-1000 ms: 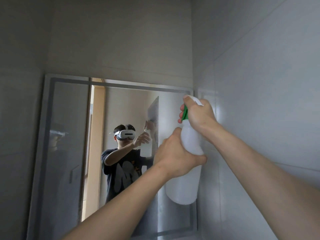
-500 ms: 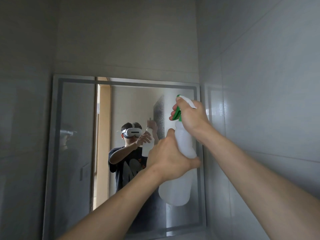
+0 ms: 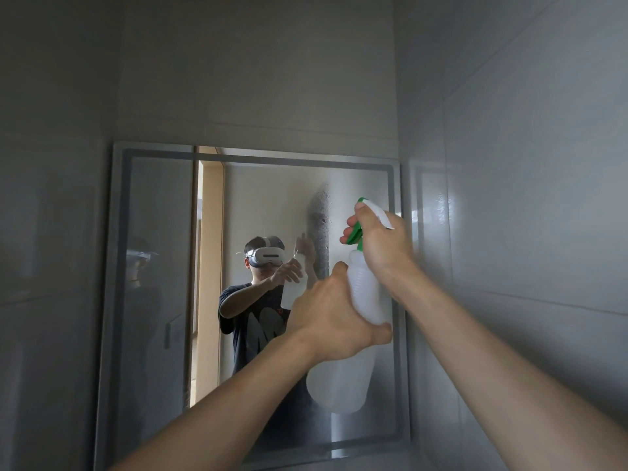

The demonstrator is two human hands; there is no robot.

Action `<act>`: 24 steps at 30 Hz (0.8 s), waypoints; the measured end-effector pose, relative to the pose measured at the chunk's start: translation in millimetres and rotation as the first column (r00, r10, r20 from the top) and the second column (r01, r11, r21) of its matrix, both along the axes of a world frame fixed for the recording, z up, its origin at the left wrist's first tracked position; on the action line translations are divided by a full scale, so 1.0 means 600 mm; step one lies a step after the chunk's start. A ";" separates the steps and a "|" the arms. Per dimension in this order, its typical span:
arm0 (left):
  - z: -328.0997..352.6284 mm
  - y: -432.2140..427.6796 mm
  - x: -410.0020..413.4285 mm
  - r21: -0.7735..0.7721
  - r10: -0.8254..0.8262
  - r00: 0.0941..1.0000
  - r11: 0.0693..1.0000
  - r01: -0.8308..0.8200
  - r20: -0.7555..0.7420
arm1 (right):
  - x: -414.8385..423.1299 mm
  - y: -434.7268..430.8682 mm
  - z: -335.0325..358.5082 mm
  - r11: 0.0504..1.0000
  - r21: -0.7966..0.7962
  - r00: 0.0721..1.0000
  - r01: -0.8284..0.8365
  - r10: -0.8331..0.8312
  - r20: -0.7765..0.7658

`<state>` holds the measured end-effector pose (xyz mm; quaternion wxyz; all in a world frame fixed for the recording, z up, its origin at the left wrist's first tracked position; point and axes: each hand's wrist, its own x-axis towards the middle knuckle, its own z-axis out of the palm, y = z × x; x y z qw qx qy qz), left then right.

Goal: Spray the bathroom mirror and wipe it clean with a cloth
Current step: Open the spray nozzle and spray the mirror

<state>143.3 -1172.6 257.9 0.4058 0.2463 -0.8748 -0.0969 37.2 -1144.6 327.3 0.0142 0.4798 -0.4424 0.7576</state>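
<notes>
Fingers (image 3: pixel 348 231) gripping one bottle (image 3: pixel 339 385), left hand (image 3: pixel 331 317), right hand (image 3: pixel 384 246), one mirror (image 3: pixel 159 266)

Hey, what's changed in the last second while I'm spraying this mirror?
The spray bottle and both hands shifted slightly left, away from the right edge of the mirror. Grips unchanged: left hand round the body, right hand on the trigger. The wet patch looks the same.
</notes>
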 end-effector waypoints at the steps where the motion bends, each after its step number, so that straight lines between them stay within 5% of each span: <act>1: -0.006 0.001 0.001 0.002 -0.002 1.000 1.000 0.002 0.003 | 0.000 0.000 -0.007 1.000 0.015 1.000 -0.020 0.019 0.007; 5: -0.038 0.002 0.004 0.037 -0.017 1.000 0.999 0.017 0.006 | 0.004 0.000 -0.057 0.987 0.160 0.998 -0.031 0.039 -0.050; 16: -0.110 -0.014 0.005 0.148 -0.103 0.994 0.984 0.095 0.047 | 0.013 -0.026 -0.119 0.952 0.234 0.980 0.197 -0.183 -0.079; 24: -0.142 -0.025 0.004 0.257 -0.239 0.967 0.943 0.210 0.086 | 0.001 -0.024 -0.161 0.950 0.289 0.993 0.115 -0.117 -0.009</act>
